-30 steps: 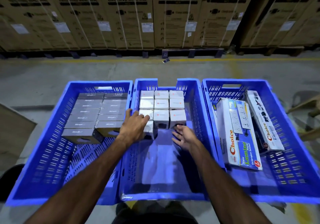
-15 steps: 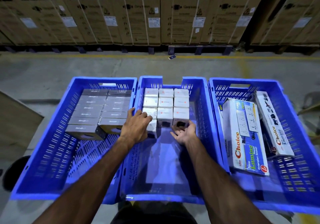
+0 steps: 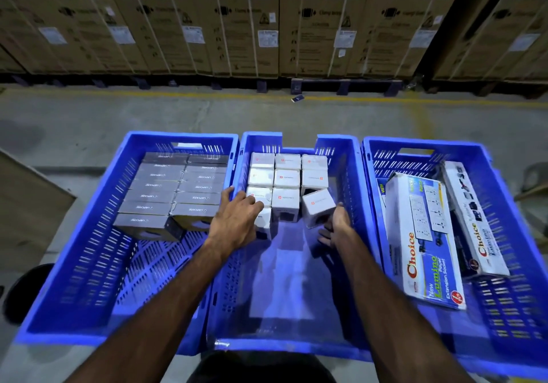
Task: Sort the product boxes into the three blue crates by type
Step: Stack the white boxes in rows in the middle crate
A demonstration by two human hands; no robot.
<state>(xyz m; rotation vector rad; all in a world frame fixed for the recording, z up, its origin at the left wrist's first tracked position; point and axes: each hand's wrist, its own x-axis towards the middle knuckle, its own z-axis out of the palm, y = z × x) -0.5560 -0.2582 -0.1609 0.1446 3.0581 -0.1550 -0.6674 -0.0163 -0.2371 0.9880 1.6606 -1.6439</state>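
Three blue crates stand side by side. The left crate (image 3: 89, 249) holds dark grey flat boxes (image 3: 166, 187) in two rows. The middle crate (image 3: 284, 350) holds several small white cube boxes (image 3: 287, 178) packed at its far end. My left hand (image 3: 237, 219) rests palm down over a white box (image 3: 264, 219) at the front left of that block. My right hand (image 3: 335, 228) grips a tilted white cube box (image 3: 317, 206) at the block's front right corner. The right crate (image 3: 510, 299) holds long white Choice extension socket boxes (image 3: 421, 234).
Stacked brown washing machine cartons (image 3: 243, 26) on pallets line the far side of a grey concrete floor with a yellow line (image 3: 444, 102). A small dark object (image 3: 297, 98) lies on that line. A brown carton corner (image 3: 26, 204) sits left of the crates.
My right hand has taken hold of the front right white cube and tilted it off the block. My left hand has stayed on the front left white box.
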